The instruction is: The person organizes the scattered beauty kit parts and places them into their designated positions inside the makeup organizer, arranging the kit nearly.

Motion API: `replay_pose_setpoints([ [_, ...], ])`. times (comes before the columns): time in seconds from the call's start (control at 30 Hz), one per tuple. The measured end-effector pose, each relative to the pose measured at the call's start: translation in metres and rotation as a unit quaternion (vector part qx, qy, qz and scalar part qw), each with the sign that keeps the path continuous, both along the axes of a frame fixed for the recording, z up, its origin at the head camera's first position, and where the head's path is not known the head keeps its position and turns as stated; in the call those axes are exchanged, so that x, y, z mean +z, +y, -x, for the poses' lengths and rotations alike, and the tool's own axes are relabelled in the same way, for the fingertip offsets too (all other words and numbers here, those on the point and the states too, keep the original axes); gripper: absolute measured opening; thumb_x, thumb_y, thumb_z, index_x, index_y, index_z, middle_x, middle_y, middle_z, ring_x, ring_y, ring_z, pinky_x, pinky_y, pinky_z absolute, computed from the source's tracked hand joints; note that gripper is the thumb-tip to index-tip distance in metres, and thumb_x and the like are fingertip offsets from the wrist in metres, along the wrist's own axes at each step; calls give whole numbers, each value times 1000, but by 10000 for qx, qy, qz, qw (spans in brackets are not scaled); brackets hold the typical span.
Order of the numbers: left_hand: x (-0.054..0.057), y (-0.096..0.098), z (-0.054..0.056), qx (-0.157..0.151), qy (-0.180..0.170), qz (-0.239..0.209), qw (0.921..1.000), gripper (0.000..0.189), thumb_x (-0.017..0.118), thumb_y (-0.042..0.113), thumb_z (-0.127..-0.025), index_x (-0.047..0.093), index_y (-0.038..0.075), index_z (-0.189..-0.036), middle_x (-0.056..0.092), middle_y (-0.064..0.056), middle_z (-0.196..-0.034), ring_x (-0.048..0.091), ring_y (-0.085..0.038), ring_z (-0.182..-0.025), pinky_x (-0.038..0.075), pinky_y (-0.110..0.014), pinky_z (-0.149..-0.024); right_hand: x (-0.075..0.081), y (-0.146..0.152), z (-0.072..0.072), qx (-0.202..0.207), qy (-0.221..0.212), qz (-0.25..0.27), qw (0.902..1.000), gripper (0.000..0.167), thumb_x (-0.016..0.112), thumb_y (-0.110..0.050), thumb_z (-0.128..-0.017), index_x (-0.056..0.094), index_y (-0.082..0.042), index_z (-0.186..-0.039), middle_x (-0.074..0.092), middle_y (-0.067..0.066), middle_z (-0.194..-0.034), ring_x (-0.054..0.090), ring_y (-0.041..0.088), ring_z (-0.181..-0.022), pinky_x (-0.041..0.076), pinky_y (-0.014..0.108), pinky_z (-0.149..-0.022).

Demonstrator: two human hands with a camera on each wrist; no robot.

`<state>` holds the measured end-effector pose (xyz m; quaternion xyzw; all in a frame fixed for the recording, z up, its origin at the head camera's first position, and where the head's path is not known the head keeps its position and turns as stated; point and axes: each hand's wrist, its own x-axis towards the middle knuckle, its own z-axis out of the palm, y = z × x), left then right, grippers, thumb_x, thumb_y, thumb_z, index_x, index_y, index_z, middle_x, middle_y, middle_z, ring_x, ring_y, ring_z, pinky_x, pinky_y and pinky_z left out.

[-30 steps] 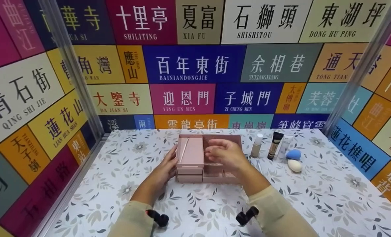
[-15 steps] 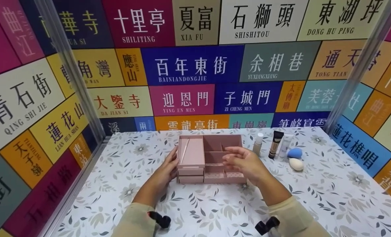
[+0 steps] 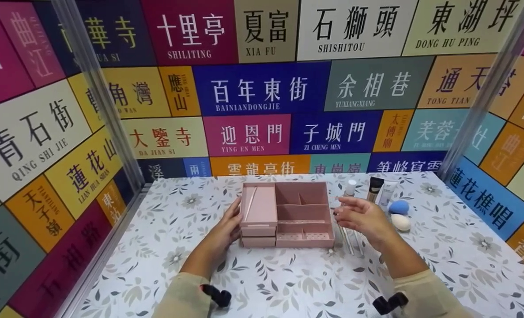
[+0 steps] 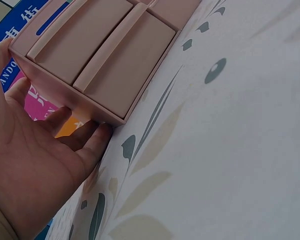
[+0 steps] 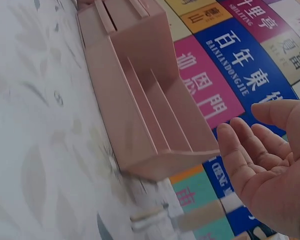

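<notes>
A pink desktop organizer (image 3: 306,242) stands on the table, with two drawers (image 4: 125,65) at its left and several divided compartments at its right. Along its left side wall rests my left hand (image 3: 224,229), fingertips touching the wall in the left wrist view. A thin pale stick (image 3: 250,204) lies on top of the drawer section. My right hand (image 3: 370,221) hovers just right of the organizer with loosely bent fingers and nothing in them, thumb apart in the right wrist view. Below it lie slim brush-like sticks (image 3: 351,247), partly hidden by the hand.
Right of the organizer stand a small bottle with a white cap (image 3: 350,189), a black-and-tan tube (image 3: 375,189) and a white tube (image 3: 388,194). Beside them lie a blue makeup sponge (image 3: 399,206) and a cream sponge (image 3: 401,222). Sign-printed walls (image 3: 262,88) enclose the floral-covered table (image 3: 279,282).
My right hand has moved right, from over the organizer's compartments to above the slim sticks, uncovering the compartments. My left hand stays at the organizer's left side.
</notes>
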<state>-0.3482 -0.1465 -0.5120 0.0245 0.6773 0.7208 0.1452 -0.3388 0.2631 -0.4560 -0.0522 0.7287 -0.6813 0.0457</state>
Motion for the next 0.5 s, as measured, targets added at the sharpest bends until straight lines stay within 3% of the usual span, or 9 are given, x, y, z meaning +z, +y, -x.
replay_pose_setpoints([
  [0.23,-3,0,1,-99,256,-151,9995,58,55,54,-109,29,62,-160,19,9,-179,39,-24,-160,30,-51,-134,-6,28,-1,-127,-79,-323,9994,68,71,-18,-104,41,4,-160,75,-5,-114,75,9,-101,64,25,-92],
  [0.5,-3,1,2,-28,156,-105,9998,60,57,57,-107,30,63,-160,21,10,-179,38,-23,-160,30,-51,-134,-26,44,12,-198,-382,-368,9984,68,70,-17,-105,38,2,-162,75,-5,-115,75,10,-100,64,25,-90],
])
